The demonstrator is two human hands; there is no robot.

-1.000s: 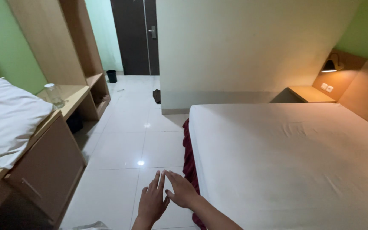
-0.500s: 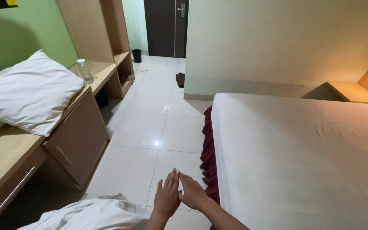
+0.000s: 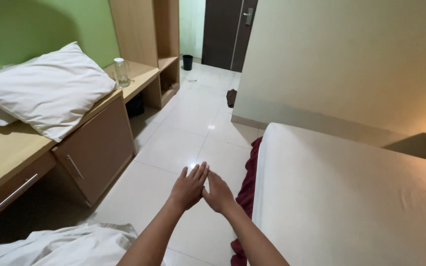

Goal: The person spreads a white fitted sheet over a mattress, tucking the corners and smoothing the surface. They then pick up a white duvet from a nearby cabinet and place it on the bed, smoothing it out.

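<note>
Reaching forward over the white tiled floor (image 3: 173,148), the left hand (image 3: 189,187) and the right hand (image 3: 219,193) meet at their inner edges — fingers straight and close together on each, palms turned down, nothing held in either. The left hand's fingertips point up and to the right; the right hand lies just beside it, touching along the thumb side, partly tucked under the left fingers.

Just right of the hands stands a bed with a bare white mattress (image 3: 351,197), and a dark red bed skirt (image 3: 246,182) hangs along its near edge down to the floor. At the lower left lies a crumpled white sheet (image 3: 60,246), close under the left forearm.

Along the left wall runs a wooden table (image 3: 6,148) with a drawer and a cabinet door below. A white pillow (image 3: 50,91) lies on top of it — well apart from the hands — and a clear plastic jar (image 3: 121,73) stands upright farther along, by the tall wooden shelf unit (image 3: 149,39). At the far end of the floor a small black bin (image 3: 187,62) sits beside a dark door (image 3: 228,29).
</note>
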